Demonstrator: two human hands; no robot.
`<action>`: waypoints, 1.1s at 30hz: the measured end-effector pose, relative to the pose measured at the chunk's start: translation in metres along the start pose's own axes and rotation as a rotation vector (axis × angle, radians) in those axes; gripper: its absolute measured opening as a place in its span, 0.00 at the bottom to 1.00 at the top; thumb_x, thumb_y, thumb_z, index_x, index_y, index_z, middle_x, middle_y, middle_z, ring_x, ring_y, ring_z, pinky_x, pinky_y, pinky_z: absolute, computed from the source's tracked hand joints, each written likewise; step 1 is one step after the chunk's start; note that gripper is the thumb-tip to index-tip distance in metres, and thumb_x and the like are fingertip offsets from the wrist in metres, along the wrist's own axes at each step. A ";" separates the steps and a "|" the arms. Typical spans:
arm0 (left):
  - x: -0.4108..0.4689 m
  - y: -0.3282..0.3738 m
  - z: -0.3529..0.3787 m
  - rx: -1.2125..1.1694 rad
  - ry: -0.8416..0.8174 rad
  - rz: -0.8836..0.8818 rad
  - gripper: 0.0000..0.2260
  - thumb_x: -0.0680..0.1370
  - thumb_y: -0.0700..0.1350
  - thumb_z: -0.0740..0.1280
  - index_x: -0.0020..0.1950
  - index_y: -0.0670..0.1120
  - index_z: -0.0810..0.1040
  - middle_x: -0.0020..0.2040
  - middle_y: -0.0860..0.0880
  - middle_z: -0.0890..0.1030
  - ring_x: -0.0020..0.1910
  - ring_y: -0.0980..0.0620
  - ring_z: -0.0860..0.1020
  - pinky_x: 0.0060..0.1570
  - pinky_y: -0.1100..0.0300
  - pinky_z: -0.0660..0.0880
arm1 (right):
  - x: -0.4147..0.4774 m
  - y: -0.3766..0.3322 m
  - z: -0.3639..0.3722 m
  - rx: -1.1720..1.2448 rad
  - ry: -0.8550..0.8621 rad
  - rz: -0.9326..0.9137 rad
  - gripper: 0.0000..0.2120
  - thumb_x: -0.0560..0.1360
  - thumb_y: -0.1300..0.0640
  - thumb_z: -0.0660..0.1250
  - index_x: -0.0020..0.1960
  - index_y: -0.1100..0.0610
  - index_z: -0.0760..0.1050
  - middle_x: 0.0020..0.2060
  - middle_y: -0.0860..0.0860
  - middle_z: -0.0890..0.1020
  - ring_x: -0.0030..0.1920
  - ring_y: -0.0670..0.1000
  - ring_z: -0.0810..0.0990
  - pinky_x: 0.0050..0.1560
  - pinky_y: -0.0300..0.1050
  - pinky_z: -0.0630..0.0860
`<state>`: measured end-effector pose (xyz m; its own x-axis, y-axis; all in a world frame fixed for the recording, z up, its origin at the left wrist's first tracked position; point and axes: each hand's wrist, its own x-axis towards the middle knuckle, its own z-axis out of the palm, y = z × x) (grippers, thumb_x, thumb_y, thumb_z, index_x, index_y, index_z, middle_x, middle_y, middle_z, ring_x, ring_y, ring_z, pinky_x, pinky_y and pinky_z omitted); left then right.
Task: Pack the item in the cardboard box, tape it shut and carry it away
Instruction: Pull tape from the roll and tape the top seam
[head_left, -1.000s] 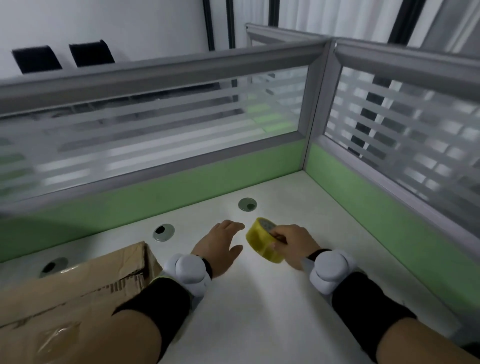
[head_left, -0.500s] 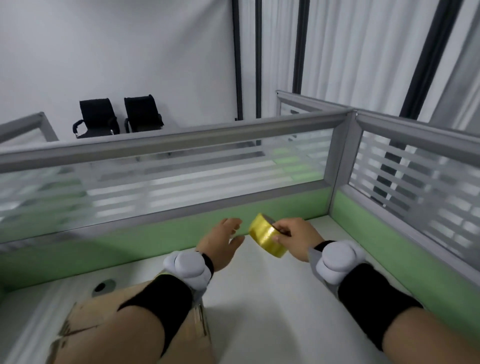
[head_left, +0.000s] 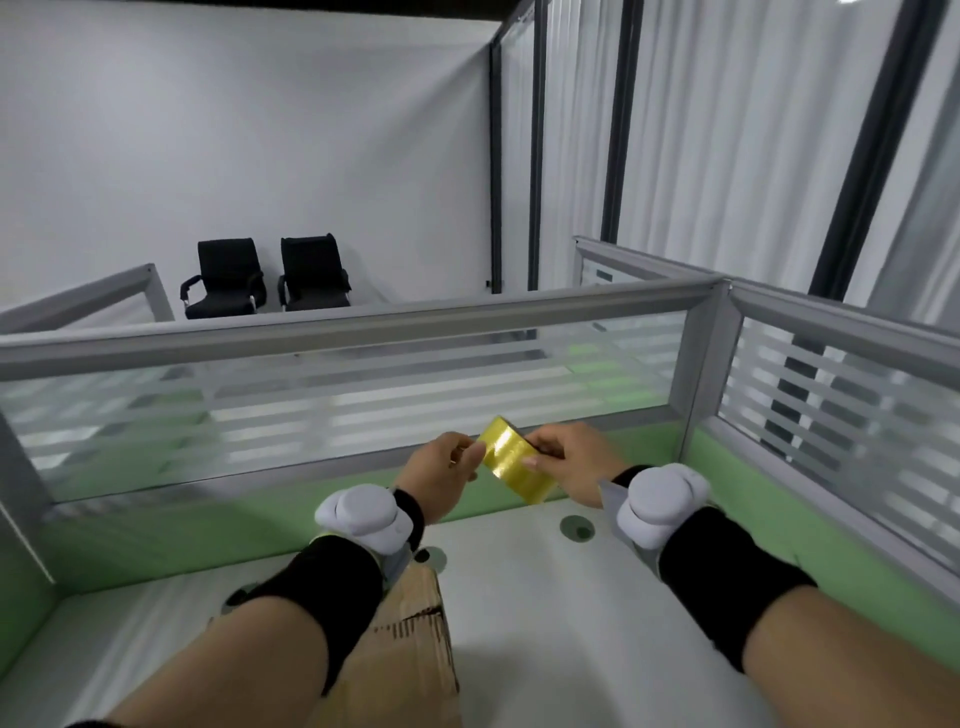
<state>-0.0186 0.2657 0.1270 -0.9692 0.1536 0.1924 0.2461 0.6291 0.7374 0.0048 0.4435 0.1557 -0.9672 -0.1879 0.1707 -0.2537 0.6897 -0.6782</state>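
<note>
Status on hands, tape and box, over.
Right hand grips tape roll, left hand pinches its left edge. Roll held above desk. Cardboard box below, partly hidden under left forearm.

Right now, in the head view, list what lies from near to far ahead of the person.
Nearest first: cardboard box → tape roll, held between left hand and right hand → glass partition → black chairs → white wall.
</note>
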 end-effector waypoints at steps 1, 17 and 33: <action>0.001 0.000 -0.001 -0.016 -0.004 -0.015 0.15 0.79 0.50 0.58 0.56 0.41 0.75 0.49 0.43 0.82 0.49 0.47 0.81 0.48 0.58 0.74 | 0.000 0.000 -0.001 0.021 -0.002 -0.006 0.11 0.75 0.62 0.66 0.56 0.63 0.78 0.53 0.61 0.83 0.49 0.52 0.79 0.54 0.43 0.73; 0.003 -0.012 -0.028 -0.440 0.106 -0.315 0.09 0.79 0.46 0.59 0.45 0.41 0.69 0.35 0.47 0.74 0.33 0.52 0.74 0.38 0.59 0.73 | 0.008 -0.017 0.017 0.178 -0.105 -0.073 0.11 0.75 0.67 0.65 0.57 0.66 0.77 0.55 0.64 0.81 0.51 0.56 0.80 0.57 0.43 0.75; 0.007 -0.021 -0.032 -0.509 0.074 -0.370 0.13 0.78 0.39 0.62 0.32 0.41 0.73 0.30 0.45 0.75 0.18 0.61 0.74 0.26 0.70 0.75 | 0.012 -0.015 0.022 0.243 -0.239 -0.032 0.11 0.76 0.67 0.64 0.58 0.66 0.75 0.50 0.54 0.79 0.51 0.49 0.77 0.58 0.41 0.74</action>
<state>-0.0304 0.2290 0.1341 -0.9922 -0.0694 -0.1036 -0.1149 0.1865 0.9757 -0.0024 0.4152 0.1520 -0.9218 -0.3855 0.0415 -0.2463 0.4995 -0.8306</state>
